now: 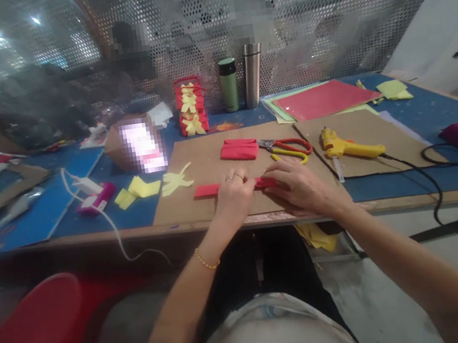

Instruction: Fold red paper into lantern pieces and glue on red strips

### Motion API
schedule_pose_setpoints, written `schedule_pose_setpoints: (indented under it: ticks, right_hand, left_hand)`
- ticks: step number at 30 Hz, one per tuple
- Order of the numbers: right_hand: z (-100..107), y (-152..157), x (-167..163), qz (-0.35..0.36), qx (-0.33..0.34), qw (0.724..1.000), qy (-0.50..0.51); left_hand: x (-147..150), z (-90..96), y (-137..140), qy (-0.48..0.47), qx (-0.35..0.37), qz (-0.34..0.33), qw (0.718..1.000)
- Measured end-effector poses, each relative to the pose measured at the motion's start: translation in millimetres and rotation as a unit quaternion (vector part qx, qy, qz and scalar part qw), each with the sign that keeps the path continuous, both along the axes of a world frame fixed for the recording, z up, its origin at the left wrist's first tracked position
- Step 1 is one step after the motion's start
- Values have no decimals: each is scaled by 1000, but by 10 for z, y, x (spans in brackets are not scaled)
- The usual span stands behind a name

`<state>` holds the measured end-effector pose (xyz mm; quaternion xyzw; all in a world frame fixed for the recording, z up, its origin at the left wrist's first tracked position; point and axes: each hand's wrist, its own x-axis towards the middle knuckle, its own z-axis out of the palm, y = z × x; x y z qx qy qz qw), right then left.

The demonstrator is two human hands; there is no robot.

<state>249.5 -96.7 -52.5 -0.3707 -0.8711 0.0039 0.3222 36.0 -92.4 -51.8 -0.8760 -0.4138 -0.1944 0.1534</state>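
A narrow red paper strip [206, 190] lies across the cardboard sheet in front of me. My left hand [234, 193] presses on its middle, thumb and fingertips drawn together on the paper. Close beside it, my right hand [301, 187] has its fingers bent over the strip's right part, which they mostly hide. Just beyond my hands rests a folded red paper piece [239, 149]. Scissors [289, 147] with red and yellow handles lie to its right. A yellow paper cutout [177, 180] sits left of the strip.
A yellow hot glue gun [351, 147] with a black cord lies at right on the cardboard [359, 125]. Red pieces with yellow bows [191, 108] stand at the back beside a green tumbler [229, 86] and a steel flask [253, 77]. A lit phone [143, 146] leans at left.
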Motion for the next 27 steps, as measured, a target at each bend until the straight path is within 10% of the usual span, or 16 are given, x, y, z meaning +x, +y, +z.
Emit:
schedule_pose_setpoints:
  ticks: [15, 27]
  right_hand:
    - [-79, 0, 4, 37, 74, 997, -12]
    - [6, 30, 21, -5, -25, 999, -42]
  left_hand:
    - [-158, -16, -177, -10, -61, 48, 997]
    - [-816, 107, -48, -168, -181, 67, 967]
